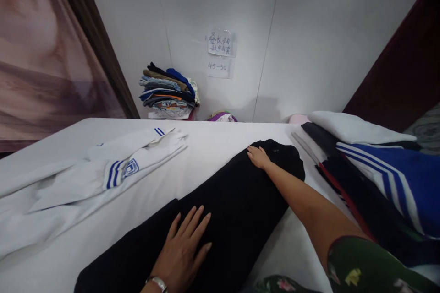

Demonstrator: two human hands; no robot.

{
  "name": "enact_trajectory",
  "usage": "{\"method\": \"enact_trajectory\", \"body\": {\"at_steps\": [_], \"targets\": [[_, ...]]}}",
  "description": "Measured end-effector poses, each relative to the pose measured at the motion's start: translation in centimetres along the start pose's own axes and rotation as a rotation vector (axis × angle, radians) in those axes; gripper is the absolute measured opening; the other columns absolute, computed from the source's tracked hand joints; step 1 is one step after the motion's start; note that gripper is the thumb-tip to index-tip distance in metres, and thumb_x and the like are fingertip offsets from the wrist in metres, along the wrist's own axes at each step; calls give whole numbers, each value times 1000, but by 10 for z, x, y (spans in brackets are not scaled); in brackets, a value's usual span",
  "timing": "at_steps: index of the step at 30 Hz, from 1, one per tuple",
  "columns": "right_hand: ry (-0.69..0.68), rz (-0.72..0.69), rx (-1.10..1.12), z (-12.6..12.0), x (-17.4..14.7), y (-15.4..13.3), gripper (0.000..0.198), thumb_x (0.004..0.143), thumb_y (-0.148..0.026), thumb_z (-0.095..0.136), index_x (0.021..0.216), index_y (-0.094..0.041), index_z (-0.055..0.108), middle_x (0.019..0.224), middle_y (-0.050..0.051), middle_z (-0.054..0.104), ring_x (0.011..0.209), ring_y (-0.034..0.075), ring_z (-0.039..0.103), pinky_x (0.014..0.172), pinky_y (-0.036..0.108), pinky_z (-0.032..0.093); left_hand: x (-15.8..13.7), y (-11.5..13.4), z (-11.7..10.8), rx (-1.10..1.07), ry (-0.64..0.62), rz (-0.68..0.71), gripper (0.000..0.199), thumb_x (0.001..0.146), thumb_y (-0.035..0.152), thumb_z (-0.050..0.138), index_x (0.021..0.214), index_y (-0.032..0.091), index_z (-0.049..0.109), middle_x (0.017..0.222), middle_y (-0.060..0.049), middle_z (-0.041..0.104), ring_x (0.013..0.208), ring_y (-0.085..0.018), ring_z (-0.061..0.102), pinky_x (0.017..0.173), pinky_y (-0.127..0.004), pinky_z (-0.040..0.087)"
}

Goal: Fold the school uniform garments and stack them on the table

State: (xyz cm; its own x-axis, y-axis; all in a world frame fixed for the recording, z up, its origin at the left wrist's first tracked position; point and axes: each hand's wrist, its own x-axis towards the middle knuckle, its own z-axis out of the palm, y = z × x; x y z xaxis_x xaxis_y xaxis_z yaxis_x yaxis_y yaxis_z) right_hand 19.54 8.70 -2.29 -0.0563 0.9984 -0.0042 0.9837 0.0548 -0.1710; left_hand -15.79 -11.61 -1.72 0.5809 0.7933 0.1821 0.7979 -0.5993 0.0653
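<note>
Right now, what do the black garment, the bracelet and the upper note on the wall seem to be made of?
Black garment: soft cloth, matte; it drapes with hardly any shine, though knit or woven I can't tell.
Bracelet: probably polished metal, from its silvery gleam.
Upper note: likely thin white paper, handwritten; shiny edges hint at clear tape.

black garment (pixel 233 201): cropped below | white garment (pixel 79 183): cropped left

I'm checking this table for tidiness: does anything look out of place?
The white striped clothing at the left looks askew: it lies rumpled, whereas the black garment lies flatter. I see nothing spilled.
</note>
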Motion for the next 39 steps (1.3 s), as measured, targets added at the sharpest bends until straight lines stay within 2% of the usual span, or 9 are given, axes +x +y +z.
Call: {"method": "enact_trajectory", "body": {"at_steps": [7,10,14,19,22,27,33,36,39], "targets": [[15,-2,-7,-10,-4,0,45,98,-31,29,136,-18,48,146,8,43,137,18,35,115,39,15,3,-10,-12,-133,-63,-44,51,91,46,40,140,33,44,145,-1,42,133,-29,41,109,-54,36],[34,14,-13,-10,-11,-1,44,97,-31,30,135,-19,49,145,8,45,136,18,36,114,40,14,6,-23,-23,-172,6,-168,46,91,44,39,132,32,55,143,0,47,132,-27,44,109,-51,37],[78,45,-37,-9,-22,-2,43,97,-31,30,133,-20,51,144,10,46,135,21,36,113,42,13,10,-32,-33,-176,20,-355,50,89,46,37,126,22,60,131,-7,60,123,-27,54,105,-47,42],[69,99,-69,-27,-16,-2,46,98,-39,28,108,-15,67,111,15,68,111,26,56,102,43,28,16,-26,-38,-209,-30,-422,51,91,44,30,122,18,61,115,-9,68,110,-26,61,97,-44,46],[67,159,-74,-39,-4,3,50,99,-39,22,111,-16,65,107,15,68,103,26,60,91,39,37,21,-26,-45,-273,-105,-491,55,92,48,27,121,17,61,118,-9,67,112,-27,60,98,-41,45],[66,183,-97,-39,7,10,37,94,-23,35,118,-20,63,119,15,61,104,26,58,83,35,42,23,-32,-56,-330,-295,-657,55,93,48,21,114,20,63,111,-8,70,105,-28,65,89,-41,48],[108,125,-160,-31,7,15,39,90,-13,35,114,-17,65,139,17,44,127,31,35,99,44,31,17,-38,-60,-280,-271,-660,44,89,52,30,100,25,62,89,-5,73,87,-26,68,73,-34,49],[85,147,-154,-29,8,23,38,88,-10,37,113,-17,65,132,16,52,122,29,40,97,46,32,18,-42,-58,-268,-258,-727,43,89,52,31,100,25,62,88,-5,73,86,-26,68,71,-34,48],[71,170,-127,-26,10,30,37,86,-9,39,111,-17,64,127,15,55,119,28,42,94,45,35,22,-45,-53,-231,-337,-731,41,90,48,30,97,23,62,88,-7,72,87,-27,68,71,-35,48]]}}
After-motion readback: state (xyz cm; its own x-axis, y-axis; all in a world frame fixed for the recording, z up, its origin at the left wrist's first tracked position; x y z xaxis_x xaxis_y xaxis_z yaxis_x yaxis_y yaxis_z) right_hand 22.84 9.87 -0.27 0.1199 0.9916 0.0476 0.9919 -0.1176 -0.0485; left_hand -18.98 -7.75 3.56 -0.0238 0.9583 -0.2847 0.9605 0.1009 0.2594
